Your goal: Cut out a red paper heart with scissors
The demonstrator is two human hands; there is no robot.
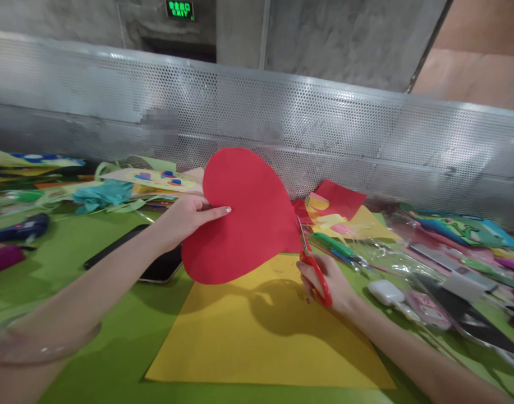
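A red paper heart (244,216) is held up over the table. My left hand (187,216) pinches its left edge, thumb in front, fingers behind the paper. My right hand (326,280) is closed in the red handles of a pair of scissors (311,261), whose blades touch the heart's right edge near its point. Beneath both lies a yellow sheet (261,331) flat on the green table (114,342).
A black phone (156,264) lies under my left wrist. Paper scraps (341,216), green-handled scissors (336,247), a white earbud case (385,292) and craft packets crowd the right. A glue gun (21,227) sits far left. A perforated metal panel (282,123) backs the table.
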